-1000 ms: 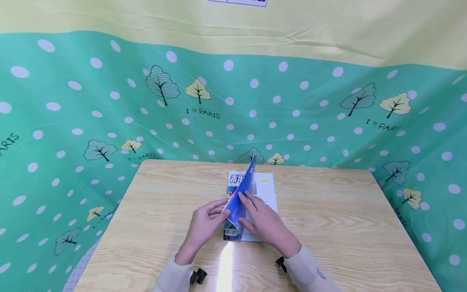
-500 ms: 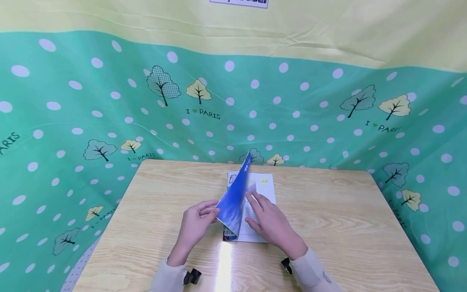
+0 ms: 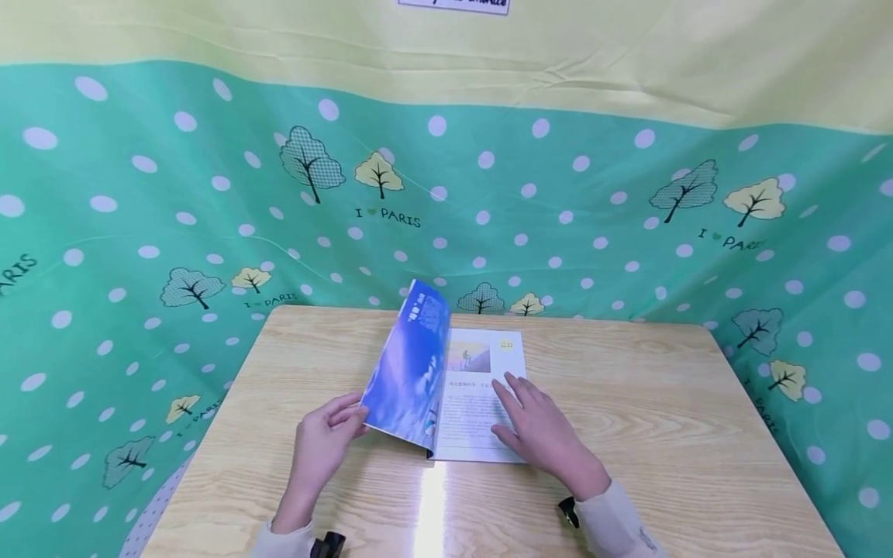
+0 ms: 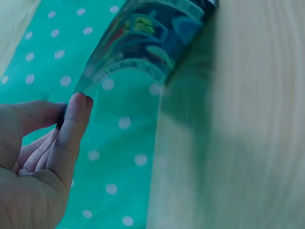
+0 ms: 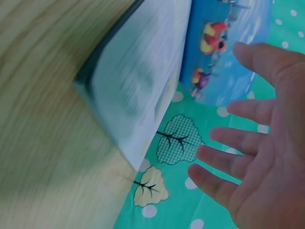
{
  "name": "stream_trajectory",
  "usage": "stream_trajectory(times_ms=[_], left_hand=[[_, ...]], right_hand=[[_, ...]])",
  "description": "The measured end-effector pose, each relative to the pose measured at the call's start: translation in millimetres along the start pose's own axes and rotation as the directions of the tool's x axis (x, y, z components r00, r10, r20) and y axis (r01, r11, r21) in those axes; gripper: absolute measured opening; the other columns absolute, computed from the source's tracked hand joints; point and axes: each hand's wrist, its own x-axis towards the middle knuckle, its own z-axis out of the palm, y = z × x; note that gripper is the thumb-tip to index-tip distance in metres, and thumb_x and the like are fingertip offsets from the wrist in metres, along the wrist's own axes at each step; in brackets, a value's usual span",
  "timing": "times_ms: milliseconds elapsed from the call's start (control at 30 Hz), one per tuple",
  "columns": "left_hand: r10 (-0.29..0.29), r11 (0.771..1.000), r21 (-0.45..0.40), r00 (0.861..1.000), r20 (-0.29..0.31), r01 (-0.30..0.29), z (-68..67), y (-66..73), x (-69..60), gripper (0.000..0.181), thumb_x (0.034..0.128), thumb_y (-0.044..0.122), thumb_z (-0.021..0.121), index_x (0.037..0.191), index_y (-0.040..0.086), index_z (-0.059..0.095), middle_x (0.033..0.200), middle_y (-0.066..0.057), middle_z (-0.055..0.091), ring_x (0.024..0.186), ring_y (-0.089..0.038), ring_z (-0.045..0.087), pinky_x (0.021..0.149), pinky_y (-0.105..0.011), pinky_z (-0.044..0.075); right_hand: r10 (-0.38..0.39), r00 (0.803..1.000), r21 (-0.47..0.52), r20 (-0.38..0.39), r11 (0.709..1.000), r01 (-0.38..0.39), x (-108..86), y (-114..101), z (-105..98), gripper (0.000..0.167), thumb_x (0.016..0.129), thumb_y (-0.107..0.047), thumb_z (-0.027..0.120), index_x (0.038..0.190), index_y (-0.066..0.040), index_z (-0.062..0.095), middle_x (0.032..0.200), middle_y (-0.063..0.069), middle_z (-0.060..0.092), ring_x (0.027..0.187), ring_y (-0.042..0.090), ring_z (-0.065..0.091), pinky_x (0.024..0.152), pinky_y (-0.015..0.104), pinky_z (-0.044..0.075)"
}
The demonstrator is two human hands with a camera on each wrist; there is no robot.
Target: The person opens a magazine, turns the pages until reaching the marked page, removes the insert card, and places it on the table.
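Observation:
A magazine (image 3: 474, 422) lies on the table, its front cover (image 3: 412, 372) swung up and over to the left. The cover's inner side is blue with white clouds; a printed page with a small picture at its top shows on the right. My left hand (image 3: 324, 442) pinches the cover's lower left corner between thumb and fingers, and the cover (image 4: 147, 36) bends away from that hand in the left wrist view. Over the right part of the page my right hand (image 3: 540, 426) hovers with fingers spread; in the right wrist view it is apart from the magazine (image 5: 133, 81).
The wooden table (image 3: 663, 434) carries the magazine near its middle. A green dotted curtain (image 3: 593, 225) with tree prints hangs right behind the table's far edge and along both sides. Black wrist straps (image 3: 328, 545) show at the sleeves.
My left hand has moved left and towards me, turning the cover from nearly upright over to the left. More of the printed page shows. My right hand has shifted right, off the cover.

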Motion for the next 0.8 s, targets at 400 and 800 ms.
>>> stream_trajectory(times_ms=[400,800], left_hand=[[-0.118,0.979,0.160,0.990,-0.078,0.129,-35.4,-21.7,-6.0,0.035,0.0949,0.013,0.070,0.127,-0.001,0.065,0.101,-0.016,0.074,0.083,-0.027,0.074,0.073,-0.030,0.063],[-0.185,0.932,0.305,0.980,-0.067,0.197,-48.2,-42.4,-3.1,0.033,0.0941,0.011,0.068,0.121,-0.009,0.065,0.093,-0.012,0.075,0.074,-0.021,0.073,0.065,-0.023,0.061]], right_hand=[[0.100,0.983,0.015,0.152,0.995,-0.103,-13.2,13,10,0.079,0.089,-0.045,0.074,0.150,-0.006,0.043,0.154,0.024,0.036,0.139,0.043,0.037,0.110,0.061,0.038],[0.068,0.960,0.046,0.273,0.995,-0.084,-18.8,16,14,0.090,0.078,-0.047,0.084,0.148,-0.006,0.046,0.154,0.022,0.038,0.139,0.042,0.036,0.111,0.061,0.036]])
